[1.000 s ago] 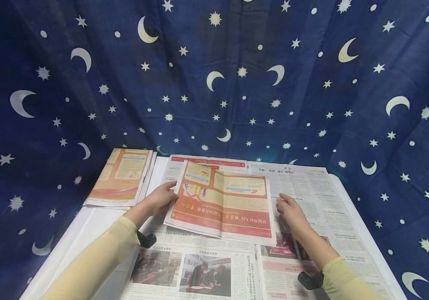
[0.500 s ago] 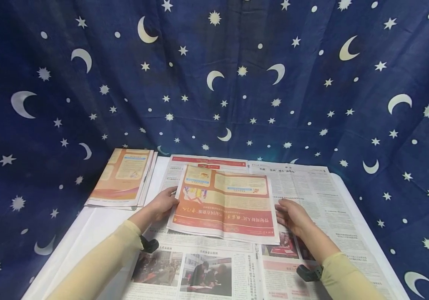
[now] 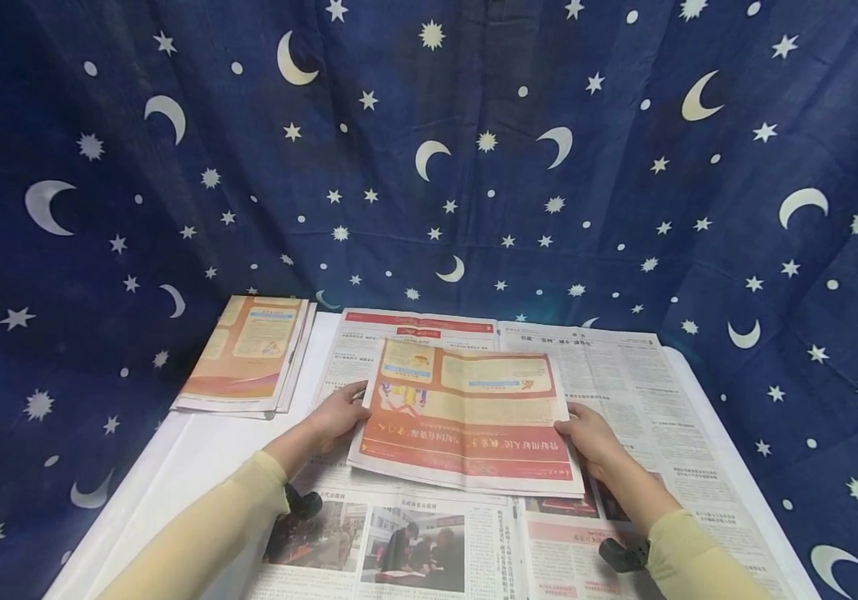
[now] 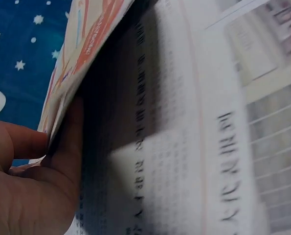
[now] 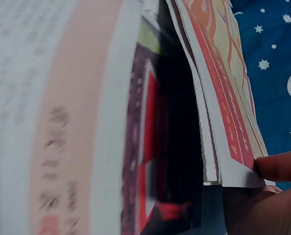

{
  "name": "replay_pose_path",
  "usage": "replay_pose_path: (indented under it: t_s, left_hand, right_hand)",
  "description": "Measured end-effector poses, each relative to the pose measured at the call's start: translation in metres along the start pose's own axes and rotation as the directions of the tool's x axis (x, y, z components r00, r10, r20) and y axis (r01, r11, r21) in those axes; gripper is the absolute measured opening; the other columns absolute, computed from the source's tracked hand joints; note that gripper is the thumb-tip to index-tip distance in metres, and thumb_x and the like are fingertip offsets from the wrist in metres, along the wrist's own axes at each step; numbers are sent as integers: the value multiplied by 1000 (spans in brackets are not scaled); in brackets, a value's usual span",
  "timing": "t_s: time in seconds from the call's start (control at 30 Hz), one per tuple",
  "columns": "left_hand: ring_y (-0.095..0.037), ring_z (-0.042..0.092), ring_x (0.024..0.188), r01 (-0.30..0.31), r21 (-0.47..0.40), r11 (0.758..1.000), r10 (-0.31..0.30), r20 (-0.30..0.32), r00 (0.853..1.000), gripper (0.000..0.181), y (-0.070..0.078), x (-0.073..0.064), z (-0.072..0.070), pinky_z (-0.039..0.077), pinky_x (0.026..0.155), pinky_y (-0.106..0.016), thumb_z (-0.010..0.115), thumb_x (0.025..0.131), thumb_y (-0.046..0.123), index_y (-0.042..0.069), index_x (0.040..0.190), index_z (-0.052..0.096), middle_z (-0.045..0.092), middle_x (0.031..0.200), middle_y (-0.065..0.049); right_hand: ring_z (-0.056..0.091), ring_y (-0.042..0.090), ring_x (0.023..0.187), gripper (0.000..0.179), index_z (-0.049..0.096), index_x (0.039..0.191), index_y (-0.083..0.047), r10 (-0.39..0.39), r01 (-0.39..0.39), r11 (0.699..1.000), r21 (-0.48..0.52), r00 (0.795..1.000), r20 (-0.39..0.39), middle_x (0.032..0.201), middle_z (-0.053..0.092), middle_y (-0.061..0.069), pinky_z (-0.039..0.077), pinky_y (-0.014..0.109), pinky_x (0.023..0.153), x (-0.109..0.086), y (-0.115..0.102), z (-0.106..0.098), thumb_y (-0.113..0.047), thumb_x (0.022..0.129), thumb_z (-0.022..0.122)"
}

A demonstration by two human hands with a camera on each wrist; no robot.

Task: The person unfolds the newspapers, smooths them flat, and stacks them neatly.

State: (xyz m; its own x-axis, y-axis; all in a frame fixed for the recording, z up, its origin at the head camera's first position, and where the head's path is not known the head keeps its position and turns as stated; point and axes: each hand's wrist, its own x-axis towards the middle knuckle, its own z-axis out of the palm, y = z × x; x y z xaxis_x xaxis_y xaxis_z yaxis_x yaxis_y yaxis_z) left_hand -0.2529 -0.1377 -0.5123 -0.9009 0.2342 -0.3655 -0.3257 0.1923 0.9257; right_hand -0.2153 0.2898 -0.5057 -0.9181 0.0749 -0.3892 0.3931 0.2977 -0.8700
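A folded newspaper (image 3: 466,417) with an orange and red printed page is held between my two hands over the middle of the table. My left hand (image 3: 338,415) pinches its left edge, thumb on top and fingers beneath, as the left wrist view shows. At the opposite edge my right hand (image 3: 595,442) pinches it the same way, its thumb (image 5: 277,166) on the printed face. Both wrist views show a dark gap under the folded newspaper, so it is raised off the spread newspaper (image 3: 624,400) below.
A stack of folded newspapers (image 3: 244,358) lies at the table's back left corner. White cloth (image 3: 196,450) covers the table. Behind it hangs a dark blue curtain (image 3: 398,250) with moons and stars. Each wrist wears a black camera strap.
The folded newspaper has shifted a little to the right and nearer. My right hand, apart from its edge a second ago, now grips it. My left hand has moved slightly right with it.
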Motion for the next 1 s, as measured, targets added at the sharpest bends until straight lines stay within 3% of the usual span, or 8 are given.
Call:
replay_pose_path:
  t_s: [0.23, 0.37, 0.53, 0.7, 0.93, 1.0]
  left_hand:
    - [-26, 73, 91, -47, 66, 997, 47, 12, 999, 71, -5, -14, 13, 62, 75, -38, 54, 100, 5, 0, 161, 19, 65, 126, -21]
    - [-26, 74, 88, -67, 100, 993, 67, 10, 998, 76, -11, -22, 18, 62, 75, -37, 54, 100, 5, 4, 164, 12, 64, 130, -24]
    - [-25, 74, 89, -80, 111, 991, 79, 14, 997, 78, -17, -30, 21, 62, 76, -35, 53, 100, 5, 6, 165, 10, 58, 140, -25]
    - [-24, 74, 86, -73, 152, 986, 72, 10, 997, 78, -19, -34, 23, 61, 77, -36, 56, 100, 9, 4, 164, 13, 63, 133, -24]
    - [-18, 71, 95, -55, 217, 975, 63, -28, 998, 78, -20, -30, 25, 53, 100, -43, 60, 98, 13, 5, 164, 18, 57, 142, -22]
    - [-20, 72, 93, -56, 217, 975, 63, -29, 998, 79, -21, -29, 25, 52, 101, -46, 60, 98, 13, 6, 164, 17, 61, 137, -20]
  right_hand:
    - [69, 26, 101, 65, 26, 157, 7, -30, 28, 995, -95, 999, -16, 140, 52, 31, 61, 37, 77, -16, 9, -9, -18, 103, 52]
    - [66, 29, 107, 66, 27, 157, 6, -15, 11, 992, -126, 999, -30, 141, 52, 29, 58, 36, 80, -24, 16, -10, -21, 103, 53]
    - [68, 26, 102, 65, 29, 157, 3, -2, -3, 991, -135, 999, -37, 139, 55, 27, 57, 38, 81, -32, 22, -10, -23, 103, 54]
    - [66, 31, 108, 64, 30, 156, 2, 2, -7, 988, -151, 999, -34, 140, 55, 28, 55, 46, 90, -33, 27, -11, -23, 103, 54]
    - [65, 33, 112, 66, 30, 157, 3, 12, -18, 989, -147, 999, -43, 139, 54, 28, 53, 49, 94, -25, 29, -12, -24, 102, 55]
    - [64, 34, 112, 66, 30, 157, 2, 17, -23, 990, -142, 999, -46, 138, 55, 28, 52, 50, 95, -24, 29, -13, -24, 102, 55]
